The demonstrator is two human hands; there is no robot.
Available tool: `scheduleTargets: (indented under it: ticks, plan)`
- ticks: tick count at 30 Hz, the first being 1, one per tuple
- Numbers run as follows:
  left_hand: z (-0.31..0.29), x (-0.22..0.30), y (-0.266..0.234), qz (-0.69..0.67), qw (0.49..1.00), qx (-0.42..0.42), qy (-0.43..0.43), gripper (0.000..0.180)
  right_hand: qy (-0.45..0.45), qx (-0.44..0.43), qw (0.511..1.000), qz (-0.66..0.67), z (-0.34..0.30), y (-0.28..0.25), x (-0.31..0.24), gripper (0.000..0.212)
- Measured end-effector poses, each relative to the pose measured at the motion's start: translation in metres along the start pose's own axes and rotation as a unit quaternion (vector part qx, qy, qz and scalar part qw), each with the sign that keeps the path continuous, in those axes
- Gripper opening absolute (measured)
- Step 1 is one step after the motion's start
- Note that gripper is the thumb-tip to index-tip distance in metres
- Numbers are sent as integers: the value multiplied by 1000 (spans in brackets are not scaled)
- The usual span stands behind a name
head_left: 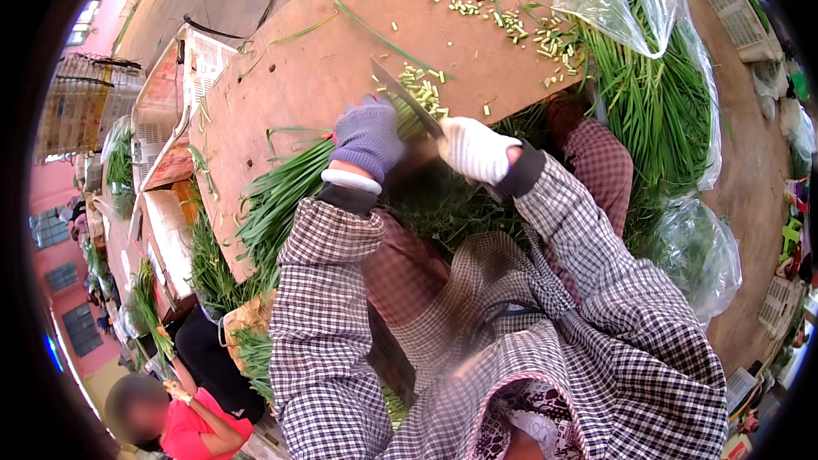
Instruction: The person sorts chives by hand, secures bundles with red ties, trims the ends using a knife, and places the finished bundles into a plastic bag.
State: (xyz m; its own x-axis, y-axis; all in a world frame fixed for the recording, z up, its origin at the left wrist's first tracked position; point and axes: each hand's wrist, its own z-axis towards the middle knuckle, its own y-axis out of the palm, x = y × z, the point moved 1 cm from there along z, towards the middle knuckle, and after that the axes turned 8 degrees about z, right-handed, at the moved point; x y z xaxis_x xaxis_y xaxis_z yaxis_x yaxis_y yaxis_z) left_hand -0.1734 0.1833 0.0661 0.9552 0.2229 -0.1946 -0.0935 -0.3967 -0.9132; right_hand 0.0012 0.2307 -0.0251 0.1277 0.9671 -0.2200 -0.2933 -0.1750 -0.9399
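My left hand (pixel 368 138), in a purple-grey glove, is closed round a bundle of long green chives (pixel 285 196) near their pale stem ends. The leaves trail off to the left over the edge of a brown board (pixel 290 85). In a white glove, my right hand (pixel 477 151) grips a knife (pixel 409 100). Its blade slants up and left, right by the stem ends beside my left hand. Short cut stem pieces (pixel 423 89) lie just past the blade. The knife's handle is mostly hidden in my fist.
More cut stem bits (pixel 515 27) are scattered at the board's far right. A clear plastic bag of chives (pixel 652 94) stands to the right, with another clear bag (pixel 697 255) nearer. Crates (pixel 204 64) are at the left. At lower left, a person in a red top (pixel 213 426) holds a bunch of greens.
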Motion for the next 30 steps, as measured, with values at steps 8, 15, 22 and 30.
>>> scheduleTargets:
  ticks: [8, 15, 22, 30]
  plan:
    - [9, 3, 11, 8, 999, 35, -6, 60, 94, -214, 958, 164, 61, -33, 19, 15]
    - [6, 1, 7, -12, 999, -5, -29, 69, 45, -82, 987, 129, 30, -35, 3, 27]
    - [8, 3, 21, 29, 998, 49, -24, 61, -107, -30, 983, -143, 49, -16, 10, 17]
    - [-20, -16, 12, -95, 974, 202, 32, 99, -44, -6, 992, -117, 26, -27, 118, 10]
